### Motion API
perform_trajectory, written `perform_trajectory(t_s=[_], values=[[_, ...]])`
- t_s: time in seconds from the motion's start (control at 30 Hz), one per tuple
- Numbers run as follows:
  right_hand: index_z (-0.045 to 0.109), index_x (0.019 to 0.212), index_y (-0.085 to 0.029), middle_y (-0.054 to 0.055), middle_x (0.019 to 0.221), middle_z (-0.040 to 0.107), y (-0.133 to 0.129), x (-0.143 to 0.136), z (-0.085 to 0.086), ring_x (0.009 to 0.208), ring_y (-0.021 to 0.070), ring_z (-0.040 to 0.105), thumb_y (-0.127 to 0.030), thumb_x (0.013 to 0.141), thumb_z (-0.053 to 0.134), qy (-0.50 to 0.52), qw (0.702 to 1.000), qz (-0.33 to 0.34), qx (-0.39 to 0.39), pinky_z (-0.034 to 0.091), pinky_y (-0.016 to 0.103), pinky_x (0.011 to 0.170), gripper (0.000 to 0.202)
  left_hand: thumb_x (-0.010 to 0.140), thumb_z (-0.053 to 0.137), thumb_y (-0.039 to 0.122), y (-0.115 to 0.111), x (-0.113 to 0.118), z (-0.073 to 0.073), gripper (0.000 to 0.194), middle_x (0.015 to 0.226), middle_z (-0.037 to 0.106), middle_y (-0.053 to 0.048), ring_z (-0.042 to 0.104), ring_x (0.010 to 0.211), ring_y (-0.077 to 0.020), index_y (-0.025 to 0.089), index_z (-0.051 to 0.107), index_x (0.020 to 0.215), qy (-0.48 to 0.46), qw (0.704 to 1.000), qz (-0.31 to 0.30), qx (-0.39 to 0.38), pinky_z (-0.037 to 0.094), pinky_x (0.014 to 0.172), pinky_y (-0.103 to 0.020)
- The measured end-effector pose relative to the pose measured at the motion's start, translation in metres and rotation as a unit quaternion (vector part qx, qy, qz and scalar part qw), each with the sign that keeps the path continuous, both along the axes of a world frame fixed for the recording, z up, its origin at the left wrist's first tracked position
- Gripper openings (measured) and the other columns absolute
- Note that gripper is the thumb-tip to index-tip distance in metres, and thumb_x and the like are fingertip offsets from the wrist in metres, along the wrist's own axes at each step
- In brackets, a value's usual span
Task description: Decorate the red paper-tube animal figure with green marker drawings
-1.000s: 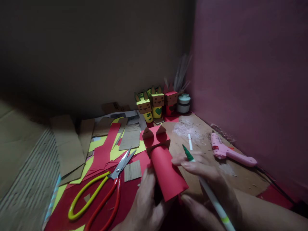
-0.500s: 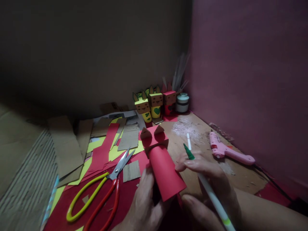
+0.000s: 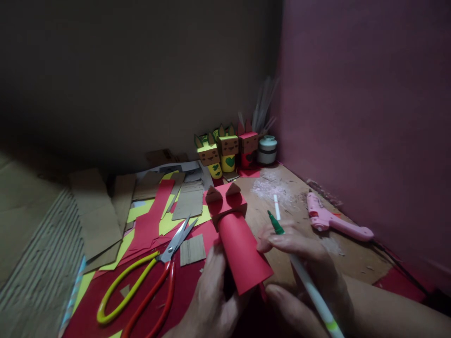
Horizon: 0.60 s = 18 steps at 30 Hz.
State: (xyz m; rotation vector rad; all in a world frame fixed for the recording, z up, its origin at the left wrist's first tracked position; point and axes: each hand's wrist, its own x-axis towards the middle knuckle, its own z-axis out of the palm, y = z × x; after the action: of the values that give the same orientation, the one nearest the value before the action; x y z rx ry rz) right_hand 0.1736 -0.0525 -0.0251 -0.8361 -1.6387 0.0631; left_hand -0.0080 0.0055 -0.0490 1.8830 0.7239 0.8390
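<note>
Over the littered table point(image 3: 352, 263), left hand point(image 3: 211, 300) clasps the eared red figure point(image 3: 236, 234); right hand point(image 3: 299, 272) grips a green marker point(image 3: 303, 272). Body undecorated.

Red paper figure point(image 3: 235, 234) slightly lower, nearer.

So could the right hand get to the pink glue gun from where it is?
Probably yes. The pink glue gun lies in the open on the table, just beyond the right hand, with nothing between them. But that hand's grip is full with the green marker, so it would likely have to set it down first.
</note>
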Motion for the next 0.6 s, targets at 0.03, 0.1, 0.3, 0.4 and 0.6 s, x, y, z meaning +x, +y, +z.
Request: perform_trajectory(t_s=[0.03,0.1,0.3,0.4,0.6], values=[[0.052,0.136,-0.020,0.008,0.103,0.068,0.0000,0.0004,0.0009,0.096,0.0266,0.069,-0.017,0.086,0.067,-0.003,1.000,-0.001,-0.001,0.060,0.042,0.088,0.052,0.096,0.065,0.041,0.0000,-0.0006,-0.0008,0.053,0.147,0.062,-0.013,0.065,0.126,-0.0353,0.025,0.056,0.146,0.000,1.000,-0.001,0.002,0.058,0.103,-0.047],[0.052,0.136,-0.021,0.008,0.102,0.068,-0.0001,0.0010,0.0025,0.095,0.0268,0.069,-0.017,0.086,0.067,-0.011,1.000,-0.002,-0.002,0.061,0.042,0.086,0.052,0.097,0.065,0.041,-0.0003,-0.0020,-0.0024,0.054,0.148,0.062,-0.012,0.067,0.123,-0.0340,0.027,0.054,0.148,-0.003,1.000,-0.004,0.010,0.059,0.101,-0.045],[0.052,0.136,-0.022,0.008,0.102,0.067,-0.0018,-0.0006,0.0045,0.095,0.0268,0.069,-0.015,0.088,0.063,-0.003,1.000,-0.007,-0.017,0.061,0.042,0.086,0.051,0.098,0.064,0.043,-0.0022,-0.0052,-0.0078,0.055,0.144,0.062,-0.012,0.064,0.126,-0.0329,0.026,0.052,0.148,0.018,1.000,0.006,0.005,0.058,0.101,-0.043],[0.052,0.137,-0.022,0.008,0.102,0.068,-0.0017,-0.0020,0.0043,0.095,0.0274,0.069,-0.015,0.087,0.063,-0.003,1.000,-0.007,-0.011,0.061,0.043,0.084,0.052,0.098,0.064,0.043,-0.0004,-0.0048,-0.0098,0.055,0.143,0.061,-0.012,0.065,0.122,-0.0315,0.026,0.052,0.148,0.014,1.000,0.013,0.012,0.058,0.100,-0.043],[0.054,0.136,-0.020,0.009,0.105,0.068,-0.0007,-0.0007,-0.0014,0.098,0.0281,0.069,-0.016,0.087,0.065,0.008,1.000,-0.011,0.004,0.060,0.042,0.088,0.050,0.097,0.065,0.040,0.0000,-0.0037,-0.0061,0.053,0.145,0.061,-0.011,0.065,0.124,-0.0319,0.028,0.052,0.147,0.013,1.000,0.002,0.018,0.058,0.101,-0.042]])
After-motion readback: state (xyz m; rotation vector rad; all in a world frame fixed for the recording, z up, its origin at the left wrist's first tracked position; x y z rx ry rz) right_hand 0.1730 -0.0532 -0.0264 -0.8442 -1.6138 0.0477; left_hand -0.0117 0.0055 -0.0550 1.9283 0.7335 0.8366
